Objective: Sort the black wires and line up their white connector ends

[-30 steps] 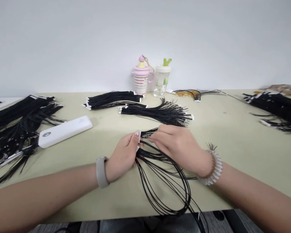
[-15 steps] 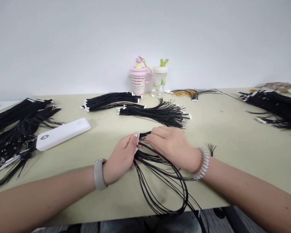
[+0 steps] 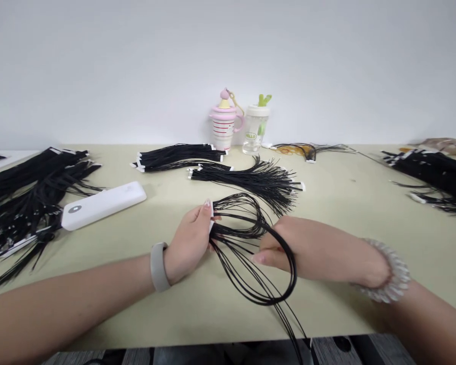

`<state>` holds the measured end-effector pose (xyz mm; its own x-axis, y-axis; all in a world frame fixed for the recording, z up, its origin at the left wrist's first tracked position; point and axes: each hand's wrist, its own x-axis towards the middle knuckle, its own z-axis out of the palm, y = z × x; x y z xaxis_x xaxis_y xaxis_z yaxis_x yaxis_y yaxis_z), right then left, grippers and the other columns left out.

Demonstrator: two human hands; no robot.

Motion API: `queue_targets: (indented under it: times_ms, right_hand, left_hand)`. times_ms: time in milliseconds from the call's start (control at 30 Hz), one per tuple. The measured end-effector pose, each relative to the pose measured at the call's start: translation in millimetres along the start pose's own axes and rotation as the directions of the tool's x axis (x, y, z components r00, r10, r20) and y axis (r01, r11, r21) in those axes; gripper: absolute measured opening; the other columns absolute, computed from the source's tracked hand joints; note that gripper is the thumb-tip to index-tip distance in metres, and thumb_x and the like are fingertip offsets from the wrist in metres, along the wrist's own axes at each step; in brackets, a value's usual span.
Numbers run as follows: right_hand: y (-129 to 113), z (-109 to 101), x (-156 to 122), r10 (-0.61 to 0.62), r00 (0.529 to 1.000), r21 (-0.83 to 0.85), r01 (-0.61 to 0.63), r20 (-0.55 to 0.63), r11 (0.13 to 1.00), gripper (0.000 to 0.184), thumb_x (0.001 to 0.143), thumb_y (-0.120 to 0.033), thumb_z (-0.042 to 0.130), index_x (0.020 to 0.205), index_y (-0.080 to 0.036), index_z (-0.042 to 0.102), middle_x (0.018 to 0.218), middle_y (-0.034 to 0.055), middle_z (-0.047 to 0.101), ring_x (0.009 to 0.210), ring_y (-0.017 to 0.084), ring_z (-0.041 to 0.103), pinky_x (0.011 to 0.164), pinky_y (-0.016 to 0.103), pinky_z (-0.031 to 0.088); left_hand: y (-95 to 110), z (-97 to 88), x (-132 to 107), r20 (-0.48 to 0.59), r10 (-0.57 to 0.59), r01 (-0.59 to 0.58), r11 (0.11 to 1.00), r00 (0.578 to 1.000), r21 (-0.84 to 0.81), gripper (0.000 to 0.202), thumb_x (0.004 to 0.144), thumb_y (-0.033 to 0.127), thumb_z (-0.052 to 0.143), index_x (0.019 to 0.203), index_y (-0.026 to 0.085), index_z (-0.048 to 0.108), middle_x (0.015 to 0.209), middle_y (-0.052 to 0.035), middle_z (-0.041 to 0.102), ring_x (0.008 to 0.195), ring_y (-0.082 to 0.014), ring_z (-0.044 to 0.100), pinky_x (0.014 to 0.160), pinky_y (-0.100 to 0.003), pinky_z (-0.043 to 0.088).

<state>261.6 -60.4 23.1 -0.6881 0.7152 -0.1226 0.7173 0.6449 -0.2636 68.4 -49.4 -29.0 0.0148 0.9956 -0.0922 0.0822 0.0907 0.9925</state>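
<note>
My left hand [image 3: 189,239] is closed in a pinch on the white connectors [image 3: 212,209] at one end of a black wire harness [image 3: 264,301]. From the connectors the thin black wires spread to the right in large loops above the table. My right hand [image 3: 313,248] is closed around part of these wires, its thumb pointing left. One thick loop passes in front of the right fingers, and some wire ends hang down past the table's front edge. What lies inside the right fist is partly hidden.
Beyond my hands lie two black wire bundles, one nearer [image 3: 239,177] and one farther [image 3: 178,156]. A white power bank [image 3: 104,205] is beside a wire pile [image 3: 34,187] on the left. Another pile [image 3: 437,172] is at right. A pink-lidded cup [image 3: 223,129] and clear bottle [image 3: 254,134] stand by the wall.
My right hand has moved right and slightly down, away from the connectors, drawing wires into a wider loop. My left hand keeps its hold on the connectors. The view has shifted slightly.
</note>
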Motion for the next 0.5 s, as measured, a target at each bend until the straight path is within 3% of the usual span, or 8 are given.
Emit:
queue_targets:
  times_ms: [233, 500]
  right_hand:
    - [-16, 29, 28, -0.080, 0.958, 0.065, 0.101, -0.277, 0.993, 0.028, 0.089, -0.027, 0.038, 0.070, -0.016, 0.055, 0.064, -0.0017, 0.056, 0.056, 0.007, 0.043, 0.054, 0.021, 0.029]
    - [-19, 41, 34, -0.117, 0.942, -0.284, 0.024, -0.315, 0.959, 0.021, 0.084, -0.018, 0.039, 0.074, -0.016, 0.056, 0.070, 0.0029, 0.060, 0.060, 0.012, 0.050, 0.053, 0.027, 0.028]
  left_hand:
    - [-1, -0.1, 0, 0.000, 0.065, -0.065, 0.994, 0.998, 0.086, 0.026, 0.082, 0.038, 0.045, 0.068, 0.016, 0.049, 0.058, 0.0027, 0.048, 0.042, -0.0076, 0.043, 0.036, -0.018, 0.036]
    - [-1, 1.1, 0, 0.012, 0.059, -0.061, 0.989, 0.998, 0.135, 0.030, 0.083, 0.041, 0.041, 0.070, 0.017, 0.049, 0.058, 0.0032, 0.048, 0.041, -0.0081, 0.043, 0.036, -0.019, 0.037]
